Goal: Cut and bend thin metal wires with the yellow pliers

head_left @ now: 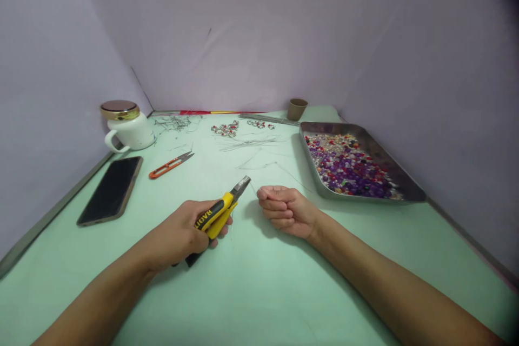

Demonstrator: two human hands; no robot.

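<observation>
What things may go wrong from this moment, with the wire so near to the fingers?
The thin wire between the pliers in the left hand and the right hand might slip or prick the skin. The thread snips lie beyond the left hand with blades bare, so a careless reach could bring a cut. The loose wires on the table cross each other, so they may tangle.

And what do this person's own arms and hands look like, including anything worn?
Both forearms are bare as far as the frame shows, with no sleeve, watch or bracelet in view. The left hand and right hand wear no gloves, and no ring can be seen, though each is partly hidden.
</observation>
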